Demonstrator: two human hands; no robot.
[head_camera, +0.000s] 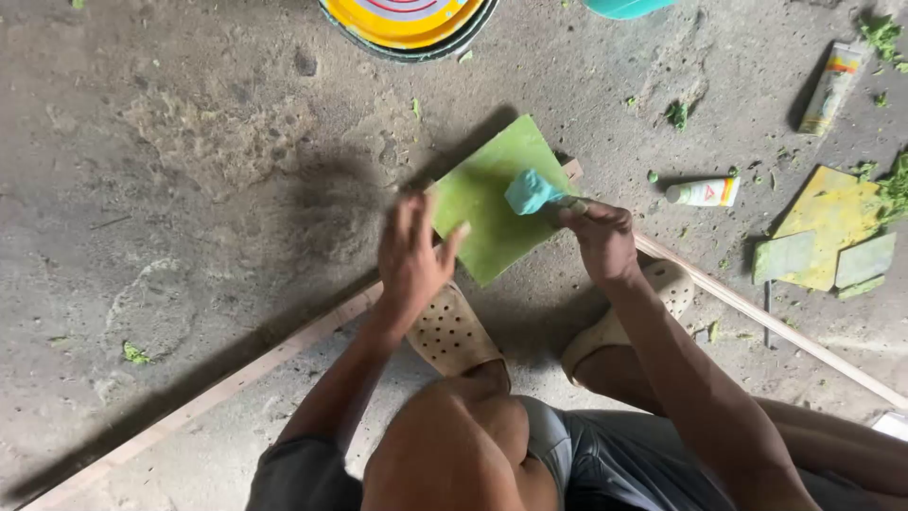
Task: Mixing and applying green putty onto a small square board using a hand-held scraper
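Head view: green square tile (492,203) propped on a wooden strip (284,355) over concrete floor (189,142). Left hand (411,260) steadies its edge, fingers spread. Right hand (598,237) fingers clamped on teal sponge brush (532,192), touching the tile. White tube (703,192) lies nearby.

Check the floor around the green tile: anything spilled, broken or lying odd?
Yes. Green crumbs and scraps litter the concrete floor at upper right, two tubes lie tipped on their sides, and broken tile pieces sit piled unevenly at right.
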